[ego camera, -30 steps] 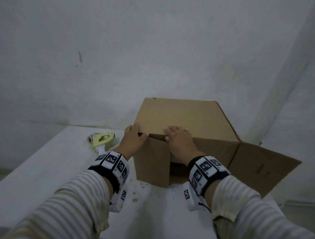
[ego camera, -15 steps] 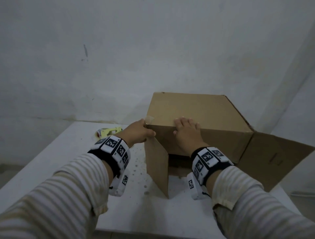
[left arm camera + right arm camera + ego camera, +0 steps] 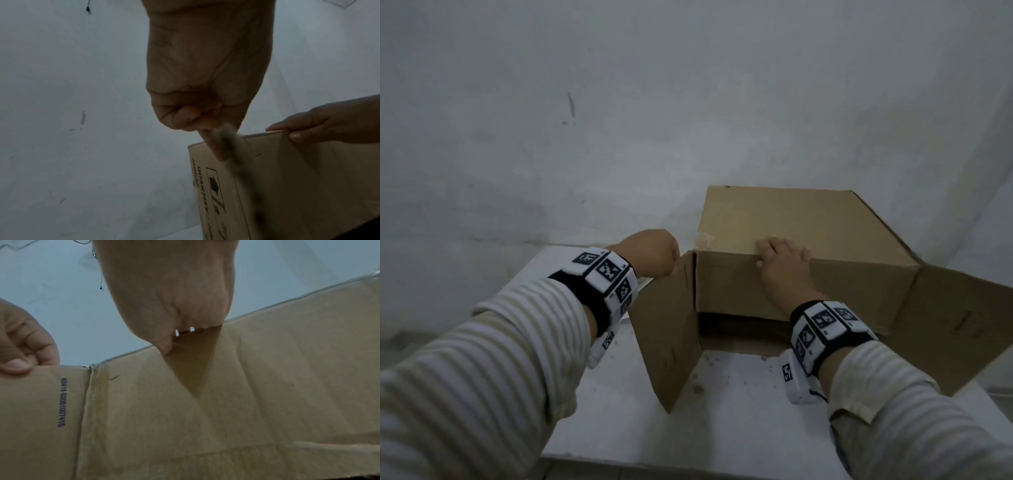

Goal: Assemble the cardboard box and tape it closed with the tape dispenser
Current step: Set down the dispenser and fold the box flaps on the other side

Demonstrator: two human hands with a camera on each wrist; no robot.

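White wall behind, pale counter below. Box lying on its side at centre right of frame, open end facing the camera, side flaps swung out. Left hand curled over the top edge of the left flap, thumb and fingers pinching the cardboard. Right hand hooked over the box's near top edge, fingers on top, thumb on the hanging upper flap. Tape dispenser not in view. Probably mid-fold on the open end. Best done by steadying the box with the right hand, swinging the left flap square across the opening, then the opposite flap, keeping edges aligned before any taping.
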